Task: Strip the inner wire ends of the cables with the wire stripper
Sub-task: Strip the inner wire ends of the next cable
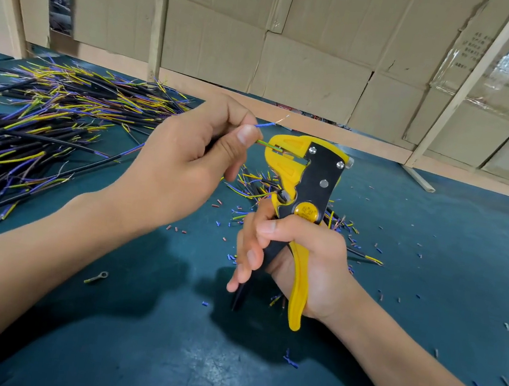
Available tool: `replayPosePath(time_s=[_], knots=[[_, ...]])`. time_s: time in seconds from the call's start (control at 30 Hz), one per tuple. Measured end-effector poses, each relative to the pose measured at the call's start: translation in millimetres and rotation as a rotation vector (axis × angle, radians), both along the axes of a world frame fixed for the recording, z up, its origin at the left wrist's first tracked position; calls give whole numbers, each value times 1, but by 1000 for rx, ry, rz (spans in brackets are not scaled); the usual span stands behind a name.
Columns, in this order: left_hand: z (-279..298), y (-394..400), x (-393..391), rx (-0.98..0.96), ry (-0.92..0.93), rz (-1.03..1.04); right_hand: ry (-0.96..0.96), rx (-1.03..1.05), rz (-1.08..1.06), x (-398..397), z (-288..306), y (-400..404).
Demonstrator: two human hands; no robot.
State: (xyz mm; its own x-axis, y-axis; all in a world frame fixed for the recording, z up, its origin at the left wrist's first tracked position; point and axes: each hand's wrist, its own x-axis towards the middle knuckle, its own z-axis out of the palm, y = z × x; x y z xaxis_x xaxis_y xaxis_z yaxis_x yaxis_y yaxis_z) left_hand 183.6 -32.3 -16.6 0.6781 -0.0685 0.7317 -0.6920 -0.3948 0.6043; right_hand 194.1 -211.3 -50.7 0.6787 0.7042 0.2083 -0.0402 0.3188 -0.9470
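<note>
My right hand [297,264] grips the handles of a yellow and black wire stripper [305,180], held upright above the table with its jaws pointing left. My left hand [185,163] pinches a cable's inner wires between thumb and fingers. The yellow-green wire [266,144] reaches into the stripper's jaws. A blue wire [266,125] with a bare copper tip sticks out above the tool. The cable's black sheath is hidden inside my left fist.
A big pile of black cables [43,130] with blue, yellow and brown inner wires covers the table's left. A smaller heap [257,186] lies behind the stripper. Cut insulation bits [290,360] dot the green mat. A small metal ring terminal [97,277] lies near my left forearm. Cardboard walls stand behind.
</note>
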Motion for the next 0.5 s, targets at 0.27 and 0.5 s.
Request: replayPosePath(time_s=[0.27,0.5], knots=[[2,2,1,-64,57,-183,7,3,17,0,1,0],[-2,-4,4,-201,93,-269,8,-5,5,-1,1,0]])
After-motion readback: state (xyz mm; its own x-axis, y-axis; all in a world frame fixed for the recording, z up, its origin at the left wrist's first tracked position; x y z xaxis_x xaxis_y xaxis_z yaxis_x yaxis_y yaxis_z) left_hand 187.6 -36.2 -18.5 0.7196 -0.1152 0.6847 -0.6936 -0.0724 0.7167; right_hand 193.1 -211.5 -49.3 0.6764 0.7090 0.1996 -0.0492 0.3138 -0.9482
